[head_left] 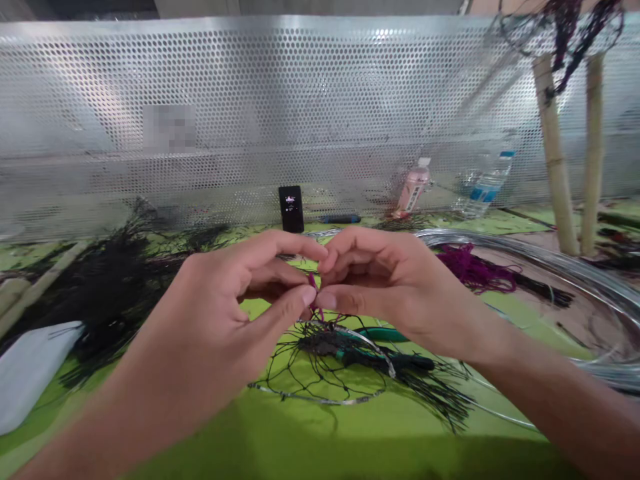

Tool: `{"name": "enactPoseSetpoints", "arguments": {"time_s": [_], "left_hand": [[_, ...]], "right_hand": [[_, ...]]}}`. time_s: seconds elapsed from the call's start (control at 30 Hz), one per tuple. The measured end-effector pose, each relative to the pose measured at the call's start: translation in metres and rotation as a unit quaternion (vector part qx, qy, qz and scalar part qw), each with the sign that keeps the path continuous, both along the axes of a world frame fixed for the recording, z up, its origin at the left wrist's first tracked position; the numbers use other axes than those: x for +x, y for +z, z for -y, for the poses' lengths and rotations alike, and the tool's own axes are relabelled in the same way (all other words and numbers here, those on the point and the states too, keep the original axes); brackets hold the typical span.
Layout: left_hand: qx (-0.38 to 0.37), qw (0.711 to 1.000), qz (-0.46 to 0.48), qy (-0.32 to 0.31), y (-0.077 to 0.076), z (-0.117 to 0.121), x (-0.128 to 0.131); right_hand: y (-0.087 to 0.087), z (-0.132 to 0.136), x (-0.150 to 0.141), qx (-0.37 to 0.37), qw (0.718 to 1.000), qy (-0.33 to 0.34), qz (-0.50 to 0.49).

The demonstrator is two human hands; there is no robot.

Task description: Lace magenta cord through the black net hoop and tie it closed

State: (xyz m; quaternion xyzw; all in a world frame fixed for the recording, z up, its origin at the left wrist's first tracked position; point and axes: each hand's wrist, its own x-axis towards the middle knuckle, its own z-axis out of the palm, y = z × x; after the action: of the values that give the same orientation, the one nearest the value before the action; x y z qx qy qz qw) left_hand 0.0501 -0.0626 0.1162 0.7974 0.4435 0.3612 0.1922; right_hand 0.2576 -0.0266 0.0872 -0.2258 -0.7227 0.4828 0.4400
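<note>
One purple thread [313, 281] pinched narrowly by left hand [220, 293] above netting [320, 344]
Likely for control; grip unclear in right hand [410, 287]

Lower centre: bare green tabletop [300, 440], open to a low pass. Centre: ring of netting [345, 402] and green-handled tool [383, 334] obstruct. Right: wire coil [595, 287] and upright bamboo poles [555, 160] obstruct. Left: heap of black cord [120, 280] obstructs. Upper centre: perforated metal panel [325, 120] bounds rearward passage.

Perforated panel [240, 100]: metal, dull sheen. Coiled wire [565, 267]: glossy, smooth metal. Pink bottle [414, 192] and clear bottle [487, 188]: glossy plastic.
</note>
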Motion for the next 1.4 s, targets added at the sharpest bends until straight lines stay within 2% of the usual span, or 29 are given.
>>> {"name": "enactPoseSetpoints", "arguments": {"time_s": [0.1, 0.17, 0.23, 0.33, 0.4, 0.53, 0.63, 0.73, 1.0, 1.1, 1.27, 1.4], "left_hand": [[-0.003, 0.999, 0.022, -0.027, 0.001, -0.004, -0.001], [-0.014, 0.999, 0.032, -0.031, 0.001, -0.004, -0.003], [-0.025, 0.998, 0.04, -0.03, 0.0, -0.004, -0.005], [-0.033, 0.998, 0.04, -0.025, -0.001, -0.002, -0.006], [-0.042, 0.998, 0.036, -0.02, -0.001, -0.001, -0.006], [-0.084, 0.995, 0.046, -0.031, 0.002, -0.003, -0.005], [-0.103, 0.992, 0.064, -0.042, 0.005, -0.004, -0.005], [-0.127, 0.988, 0.074, -0.055, 0.005, -0.006, -0.009], [-0.207, 0.97, 0.083, -0.096, 0.005, -0.013, -0.01], [-0.18, 0.977, 0.072, -0.09, 0.004, -0.012, -0.008], [-0.09, 0.993, 0.049, -0.052, 0.001, -0.011, -0.007], [-0.069, 0.994, 0.055, -0.068, 0.0, -0.011, -0.004]], "right_hand": [[-0.003, -0.002, 0.003, 0.112, 0.992, -0.042, 0.034], [-0.004, -0.006, 0.005, 0.204, 0.975, -0.062, 0.056], [-0.003, -0.011, 0.006, 0.318, 0.943, -0.06, 0.082], [0.001, -0.016, 0.009, 0.465, 0.877, -0.024, 0.119], [0.005, -0.016, 0.01, 0.513, 0.847, -0.02, 0.139], [0.009, -0.012, 0.013, 0.575, 0.798, -0.058, 0.173], [0.008, -0.01, 0.014, 0.612, 0.766, -0.083, 0.179], [0.004, -0.011, 0.013, 0.629, 0.749, -0.103, 0.18], [-0.014, -0.021, 0.004, 0.635, 0.756, -0.133, 0.082], [-0.019, -0.022, 0.003, 0.638, 0.755, -0.14, 0.062], [-0.02, -0.02, 0.005, 0.642, 0.751, -0.14, 0.067], [-0.018, -0.018, 0.004, 0.631, 0.761, -0.137, 0.064]]}}
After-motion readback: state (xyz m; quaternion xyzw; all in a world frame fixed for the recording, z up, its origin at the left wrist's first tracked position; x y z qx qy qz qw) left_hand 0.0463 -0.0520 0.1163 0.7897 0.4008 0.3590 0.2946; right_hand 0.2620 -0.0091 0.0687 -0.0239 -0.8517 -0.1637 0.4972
